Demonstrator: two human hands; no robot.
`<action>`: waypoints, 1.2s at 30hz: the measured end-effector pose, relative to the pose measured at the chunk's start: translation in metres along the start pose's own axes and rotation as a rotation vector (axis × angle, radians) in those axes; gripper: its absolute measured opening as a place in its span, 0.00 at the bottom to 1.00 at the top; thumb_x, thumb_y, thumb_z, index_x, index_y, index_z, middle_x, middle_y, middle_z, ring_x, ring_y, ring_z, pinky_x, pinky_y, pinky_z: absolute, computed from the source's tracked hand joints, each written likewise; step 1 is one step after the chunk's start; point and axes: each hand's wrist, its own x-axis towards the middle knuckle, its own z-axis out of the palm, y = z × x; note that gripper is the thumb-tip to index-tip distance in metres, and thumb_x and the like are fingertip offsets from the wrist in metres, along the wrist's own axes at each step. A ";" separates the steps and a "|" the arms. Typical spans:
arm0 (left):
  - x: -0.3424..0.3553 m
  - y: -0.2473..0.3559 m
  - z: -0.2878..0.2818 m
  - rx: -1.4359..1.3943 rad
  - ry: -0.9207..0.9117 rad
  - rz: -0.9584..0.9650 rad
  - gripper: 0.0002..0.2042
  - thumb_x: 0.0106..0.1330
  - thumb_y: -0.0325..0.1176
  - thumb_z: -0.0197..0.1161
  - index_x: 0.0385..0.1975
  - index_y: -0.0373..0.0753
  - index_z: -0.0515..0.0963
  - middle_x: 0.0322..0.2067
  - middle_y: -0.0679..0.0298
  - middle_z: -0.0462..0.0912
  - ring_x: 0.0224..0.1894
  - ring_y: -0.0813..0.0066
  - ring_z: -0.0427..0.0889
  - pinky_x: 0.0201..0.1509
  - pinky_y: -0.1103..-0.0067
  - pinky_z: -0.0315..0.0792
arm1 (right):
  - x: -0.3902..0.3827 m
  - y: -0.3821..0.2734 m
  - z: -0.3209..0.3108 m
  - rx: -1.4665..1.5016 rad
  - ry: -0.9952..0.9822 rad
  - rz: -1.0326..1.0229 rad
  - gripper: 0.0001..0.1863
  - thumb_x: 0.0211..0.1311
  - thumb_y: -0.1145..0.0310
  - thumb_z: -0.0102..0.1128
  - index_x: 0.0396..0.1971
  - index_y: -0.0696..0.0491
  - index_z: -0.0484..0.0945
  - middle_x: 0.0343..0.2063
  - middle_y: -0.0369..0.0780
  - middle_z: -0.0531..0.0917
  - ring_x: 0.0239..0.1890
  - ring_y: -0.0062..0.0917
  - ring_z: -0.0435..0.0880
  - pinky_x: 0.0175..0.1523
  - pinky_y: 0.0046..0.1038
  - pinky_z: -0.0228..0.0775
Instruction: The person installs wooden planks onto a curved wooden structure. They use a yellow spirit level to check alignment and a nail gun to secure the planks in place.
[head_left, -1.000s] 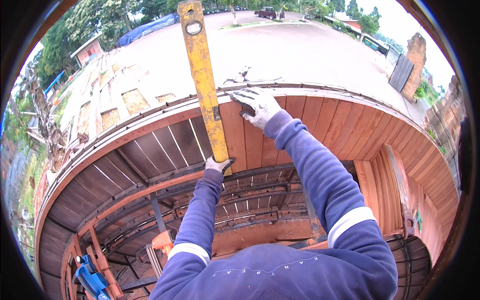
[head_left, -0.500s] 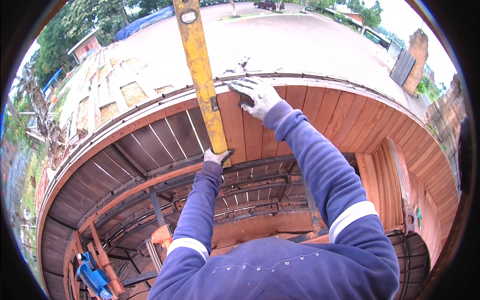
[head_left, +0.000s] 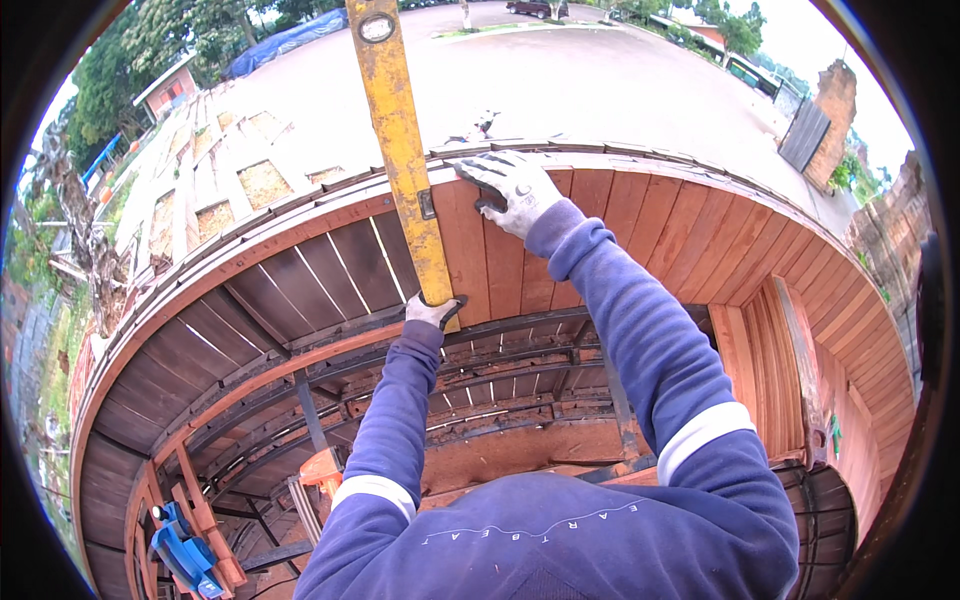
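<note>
A long, worn yellow spirit level (head_left: pixel 402 140) lies across the curved wooden rim and reaches out past its outer edge. Its near end is gripped by my gloved left hand (head_left: pixel 432 311), with the fingers wrapped round the sides. My gloved right hand (head_left: pixel 512 192) rests near the outer end of a reddish board (head_left: pixel 465 250) just right of the level. The right hand's fingers point left and its thumb stands apart. The board's left edge runs along the level.
Reddish boards (head_left: pixel 690 235) cover the rim's right side; dark slats (head_left: pixel 318 275) with gaps show on the left. Below are metal beams (head_left: pixel 311 410), an orange tool (head_left: pixel 322 470) and a blue power tool (head_left: pixel 185 555). Loose boards (head_left: pixel 765 360) stand at the right.
</note>
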 end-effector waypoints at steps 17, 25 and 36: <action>-0.019 0.042 -0.002 0.044 -0.021 0.032 0.19 0.52 0.38 0.79 0.40 0.34 0.83 0.34 0.60 0.88 0.36 0.72 0.86 0.44 0.76 0.78 | -0.002 0.003 -0.002 -0.091 -0.067 -0.015 0.30 0.65 0.59 0.59 0.68 0.45 0.66 0.66 0.35 0.71 0.69 0.28 0.66 0.77 0.35 0.48; -0.021 0.052 -0.002 0.050 -0.028 0.019 0.20 0.51 0.37 0.79 0.40 0.33 0.83 0.34 0.61 0.88 0.36 0.72 0.85 0.45 0.76 0.78 | -0.003 -0.002 -0.008 -0.094 -0.082 0.017 0.30 0.65 0.59 0.59 0.67 0.45 0.67 0.65 0.36 0.72 0.68 0.28 0.67 0.77 0.35 0.48; -0.013 0.030 0.000 0.064 -0.012 0.014 0.14 0.54 0.26 0.74 0.41 0.33 0.82 0.34 0.65 0.86 0.33 0.77 0.84 0.41 0.78 0.79 | -0.002 -0.002 -0.005 -0.089 -0.046 -0.008 0.31 0.64 0.60 0.61 0.67 0.45 0.67 0.64 0.36 0.74 0.67 0.29 0.69 0.76 0.35 0.50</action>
